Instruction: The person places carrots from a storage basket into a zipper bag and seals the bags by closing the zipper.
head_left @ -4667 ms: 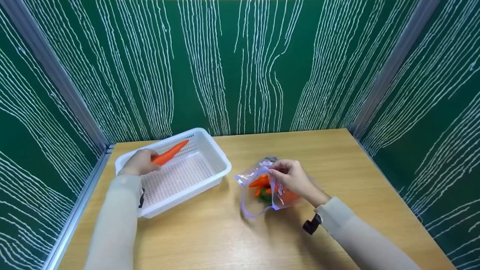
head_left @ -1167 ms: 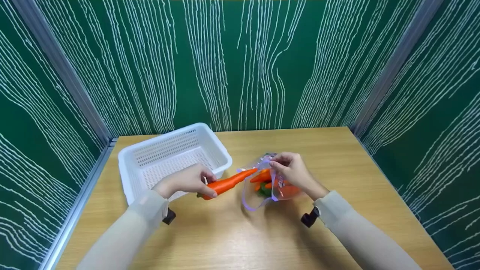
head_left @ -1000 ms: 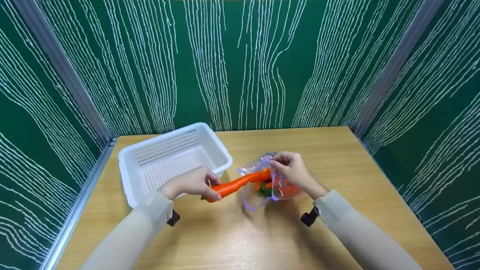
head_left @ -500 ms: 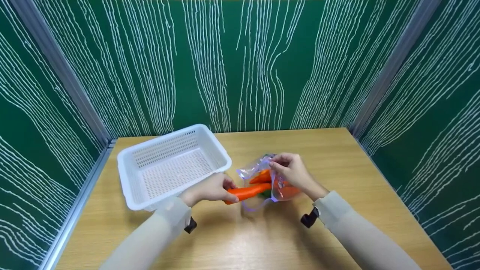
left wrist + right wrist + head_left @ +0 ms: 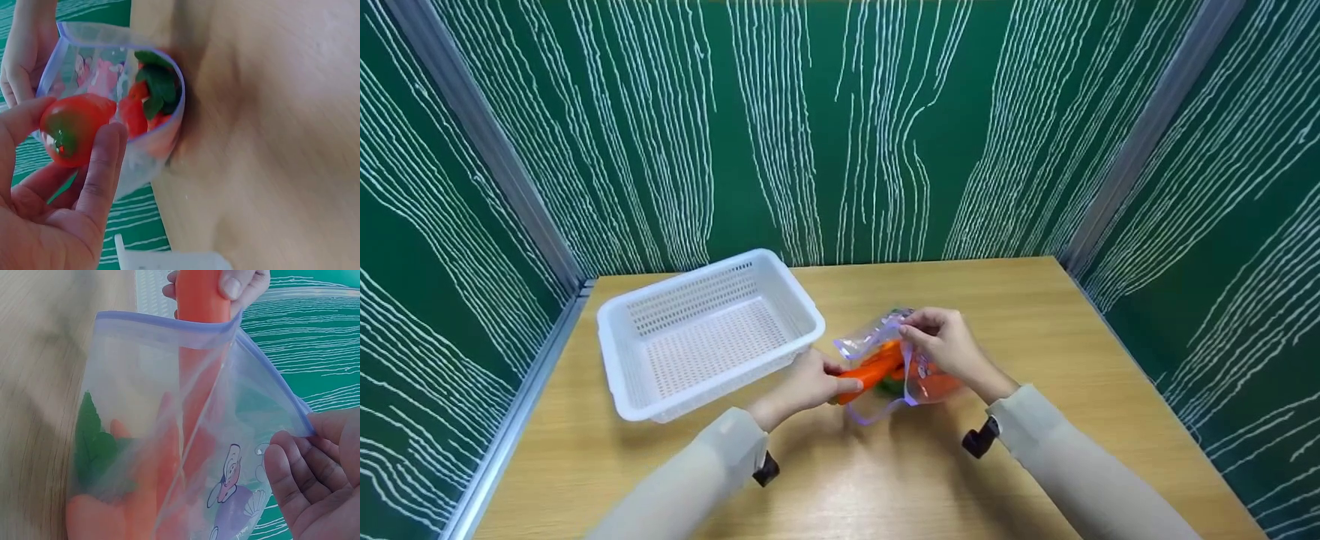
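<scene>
My left hand grips an orange carrot by its thick, green-tinged end. In the right wrist view the carrot's narrower length reaches down through the mouth of a clear zip bag with a purple rim. My right hand pinches that rim at the bag's far right side, holding the mouth apart. Inside the bag lie several orange carrots and green leaves. Printed cartoon figures mark the bag's plastic wall. The bag's underside is hidden in the head view.
A white perforated basket stands on the wooden table left of the bag, with no contents showing. Green panels with white wavy lines enclose the back and sides, joined by metal posts.
My left hand lifted the carrot from over the basket, carried it rightward and pushed its tip into the bag. My right hand kept its hold on the rim, almost unmoved.
</scene>
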### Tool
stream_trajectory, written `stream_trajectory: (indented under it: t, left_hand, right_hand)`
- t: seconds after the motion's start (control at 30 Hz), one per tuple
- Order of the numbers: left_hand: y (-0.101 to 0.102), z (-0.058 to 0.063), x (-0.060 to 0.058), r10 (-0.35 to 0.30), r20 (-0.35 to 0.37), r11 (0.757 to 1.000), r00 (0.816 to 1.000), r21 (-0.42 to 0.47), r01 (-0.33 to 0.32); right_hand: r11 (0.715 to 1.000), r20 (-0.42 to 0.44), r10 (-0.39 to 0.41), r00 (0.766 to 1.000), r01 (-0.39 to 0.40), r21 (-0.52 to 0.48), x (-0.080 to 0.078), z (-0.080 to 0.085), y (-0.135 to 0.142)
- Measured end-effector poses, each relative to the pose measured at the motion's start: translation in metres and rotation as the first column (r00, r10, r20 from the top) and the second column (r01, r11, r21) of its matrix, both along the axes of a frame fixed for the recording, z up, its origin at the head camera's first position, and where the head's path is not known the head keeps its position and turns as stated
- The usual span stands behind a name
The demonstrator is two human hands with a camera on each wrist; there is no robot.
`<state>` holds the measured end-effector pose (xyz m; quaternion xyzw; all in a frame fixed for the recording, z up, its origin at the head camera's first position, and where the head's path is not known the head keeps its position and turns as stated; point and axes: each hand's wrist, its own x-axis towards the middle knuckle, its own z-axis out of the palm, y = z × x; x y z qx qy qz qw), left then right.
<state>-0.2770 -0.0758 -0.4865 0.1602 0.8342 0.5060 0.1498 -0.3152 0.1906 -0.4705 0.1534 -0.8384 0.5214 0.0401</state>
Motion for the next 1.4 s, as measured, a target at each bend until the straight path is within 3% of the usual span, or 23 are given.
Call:
stream_trajectory:
  t: [0.1, 0.3, 0.5, 0.57, 0.87, 1.4]
  left_hand:
    - [0.007, -0.002, 0.003, 0.038, -0.001, 0.999, 0.999, 0.038, -0.038]
    - [0.023, -0.01, 0.008, 0.112, -0.073, 0.994, 0.991, 0.027, -0.11]
    - [0.037, -0.014, 0.01, 0.157, -0.005, 0.985, 0.988, 0.075, -0.156]
    - [0.041, -0.016, 0.011, 0.162, 0.009, 0.983, 0.987, 0.081, -0.162]
    - [0.055, -0.025, 0.009, 0.157, -0.071, 0.987, 0.985, 0.036, -0.155]
    - [0.075, -0.043, -0.003, 0.247, -0.075, 0.957, 0.966, 0.177, -0.231]
  right_hand:
    - [1.0, 0.006, -0.004, 1.0, 0.004, 0.003, 0.001, -0.001, 0.001]
    - [1.0, 0.022, -0.002, 1.0, 0.002, 0.007, 0.002, 0.0, 0.002]
    - [1.0, 0.033, 0.004, 0.999, -0.004, -0.003, 0.002, 0.0, 0.003]
    - [1.0, 0.025, 0.009, 1.0, -0.009, -0.006, 0.003, 0.001, 0.003]
    - [0.999, -0.025, 0.013, 1.0, -0.014, -0.029, 0.006, 0.001, 0.0]
    - [1.0, 0.023, 0.023, 0.999, -0.023, 0.006, 0.004, 0.004, 0.004]
